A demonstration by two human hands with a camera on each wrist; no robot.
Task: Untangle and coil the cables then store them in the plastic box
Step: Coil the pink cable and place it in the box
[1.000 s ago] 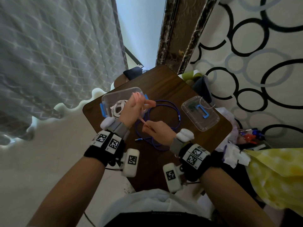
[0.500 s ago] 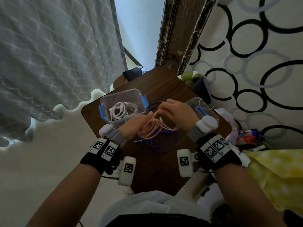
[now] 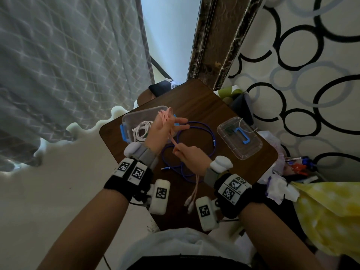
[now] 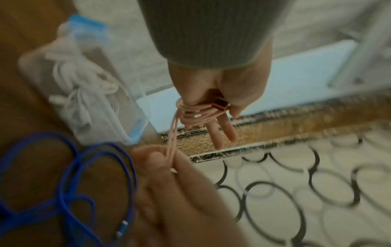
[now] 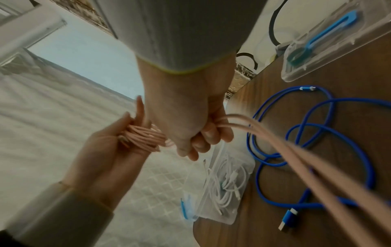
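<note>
Cables: three showed; the pink cable (image 3: 168,124) was in hand above the worktop (image 3: 204,106), the blue cable (image 3: 187,151) lay in loose loops on it under the hands, and the white cable (image 3: 141,131) sat coiled in the plastic box (image 3: 126,121).
Worktop: dark wood, carrying the box to the left of the grip and the clear lid (image 3: 239,137) to its right.
Plastic box: open, with blue clips, just beyond the left hand (image 3: 159,131).
Blue cable: untouched, directly below both hands, plug ends lying free.
Left hand: its grip was partly spread, fingers straight, with several turns of the pink cable wound around them and the thumb pressing a plug end against the coil.
Right hand (image 3: 190,154): its grip was pressed closed around the free pink strands, just below and nearer the body than the left hand.
Pink cable axis: taut strands ran from the coil down and toward the body into the right fist, then hung loose past the wrist, ends dangling near the worktop's front edge.
Deciding relation: the coil lay up and away from the right grip, so the next wrap would likely have needed that hand to carry the strands over the left fingers.
Nearer hand: the left was nearer the box, likely better placed to drop the coil in.
</note>
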